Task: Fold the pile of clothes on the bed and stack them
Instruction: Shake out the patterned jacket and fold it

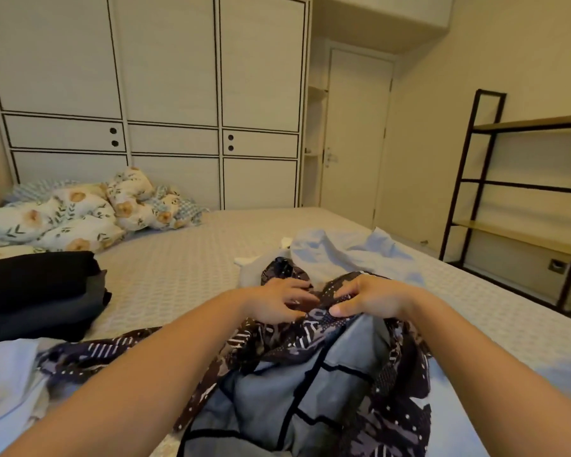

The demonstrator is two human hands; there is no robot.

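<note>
A dark patterned garment (pixel 310 367) with a grey lining lies crumpled in front of me on the bed (pixel 185 268). My left hand (pixel 277 300) and my right hand (pixel 366 298) both pinch its upper edge, close together, fingers curled into the fabric. Behind them a light blue garment (pixel 350 252) lies rumpled, with a white piece (pixel 248 262) peeking out beside it. A folded stack of black and dark grey clothes (pixel 37 291) sits at the left. Another pale blue cloth (pixel 7 384) lies at the lower left.
Floral pillows and bedding (pixel 80 212) are heaped at the head of the bed, before a white wardrobe (pixel 165 94). A black-framed shelf (pixel 524 206) stands to the right of the bed. A closed door (pixel 353 133) is at the back.
</note>
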